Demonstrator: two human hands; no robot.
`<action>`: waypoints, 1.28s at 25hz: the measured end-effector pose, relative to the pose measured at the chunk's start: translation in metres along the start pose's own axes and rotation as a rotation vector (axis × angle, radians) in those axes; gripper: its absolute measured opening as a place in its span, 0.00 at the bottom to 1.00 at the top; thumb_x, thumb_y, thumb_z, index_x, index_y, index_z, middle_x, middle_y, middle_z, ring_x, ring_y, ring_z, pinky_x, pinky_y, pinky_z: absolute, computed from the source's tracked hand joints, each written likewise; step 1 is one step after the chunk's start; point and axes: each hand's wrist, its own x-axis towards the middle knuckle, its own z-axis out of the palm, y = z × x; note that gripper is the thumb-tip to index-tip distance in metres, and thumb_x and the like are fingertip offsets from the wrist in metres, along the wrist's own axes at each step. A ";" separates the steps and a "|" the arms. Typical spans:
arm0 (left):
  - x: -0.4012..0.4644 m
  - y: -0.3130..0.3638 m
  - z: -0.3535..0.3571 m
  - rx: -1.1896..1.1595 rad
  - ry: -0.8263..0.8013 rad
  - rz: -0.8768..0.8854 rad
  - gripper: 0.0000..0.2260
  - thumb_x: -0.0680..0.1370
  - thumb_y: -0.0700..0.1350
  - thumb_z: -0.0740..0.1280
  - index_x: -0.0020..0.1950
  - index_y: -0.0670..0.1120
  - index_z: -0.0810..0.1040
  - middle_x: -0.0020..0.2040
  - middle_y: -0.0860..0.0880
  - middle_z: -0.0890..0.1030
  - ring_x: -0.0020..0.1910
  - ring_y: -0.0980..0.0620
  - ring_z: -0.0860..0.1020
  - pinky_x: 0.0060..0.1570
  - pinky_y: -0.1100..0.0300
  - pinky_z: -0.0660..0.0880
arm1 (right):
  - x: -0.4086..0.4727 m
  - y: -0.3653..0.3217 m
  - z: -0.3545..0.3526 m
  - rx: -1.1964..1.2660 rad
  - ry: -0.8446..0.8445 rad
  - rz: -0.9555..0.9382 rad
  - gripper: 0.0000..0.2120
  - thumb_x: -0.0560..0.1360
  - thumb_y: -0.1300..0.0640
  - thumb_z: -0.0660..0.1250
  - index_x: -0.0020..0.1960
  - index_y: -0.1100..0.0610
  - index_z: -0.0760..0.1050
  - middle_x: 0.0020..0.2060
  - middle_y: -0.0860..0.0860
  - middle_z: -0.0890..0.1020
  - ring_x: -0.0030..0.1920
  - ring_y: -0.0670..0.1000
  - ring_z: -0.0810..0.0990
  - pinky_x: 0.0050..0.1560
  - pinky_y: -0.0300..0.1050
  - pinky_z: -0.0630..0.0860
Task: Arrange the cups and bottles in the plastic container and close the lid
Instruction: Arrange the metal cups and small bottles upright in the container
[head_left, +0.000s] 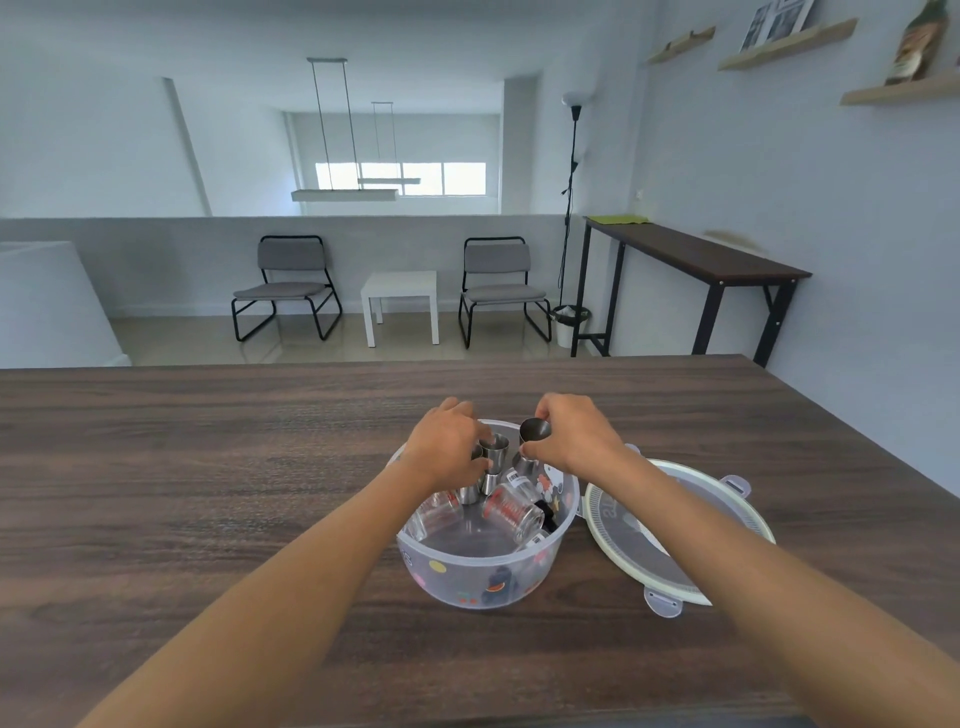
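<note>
Dark wood table (208, 467): steel jiggers are gripped, one by left hand (447, 447), one by right hand (571, 441), w/ upright seating inside plastic container (483, 577) advised so lid (727, 499) shuts.

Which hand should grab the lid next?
Right. The lid lies on the table right of the container, beside the right hand; the left hand would have to cross over.

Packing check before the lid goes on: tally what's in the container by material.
Metal jiggers: 2, one in the left hand, one in the right hand
Clear glass cups: 2
Total: 4 clearly visible
</note>
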 end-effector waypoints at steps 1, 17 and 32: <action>0.002 0.002 0.002 0.009 -0.011 -0.002 0.18 0.74 0.51 0.66 0.62 0.49 0.78 0.56 0.46 0.76 0.60 0.46 0.70 0.60 0.54 0.69 | 0.000 0.001 -0.001 0.003 0.002 -0.002 0.17 0.68 0.54 0.73 0.53 0.59 0.75 0.51 0.55 0.79 0.49 0.56 0.78 0.46 0.51 0.77; -0.013 -0.013 0.003 0.116 -0.045 -0.001 0.13 0.78 0.46 0.59 0.58 0.48 0.81 0.54 0.45 0.76 0.57 0.46 0.69 0.55 0.56 0.68 | 0.019 -0.009 0.014 0.012 -0.074 -0.107 0.17 0.70 0.56 0.72 0.57 0.59 0.75 0.54 0.56 0.79 0.51 0.56 0.79 0.51 0.52 0.78; -0.022 -0.018 0.000 0.025 0.018 -0.100 0.16 0.72 0.40 0.60 0.60 0.46 0.72 0.50 0.47 0.83 0.56 0.46 0.72 0.54 0.56 0.67 | 0.034 -0.012 0.044 -0.269 -0.184 -0.149 0.12 0.73 0.59 0.66 0.55 0.62 0.76 0.55 0.58 0.72 0.50 0.61 0.78 0.46 0.49 0.75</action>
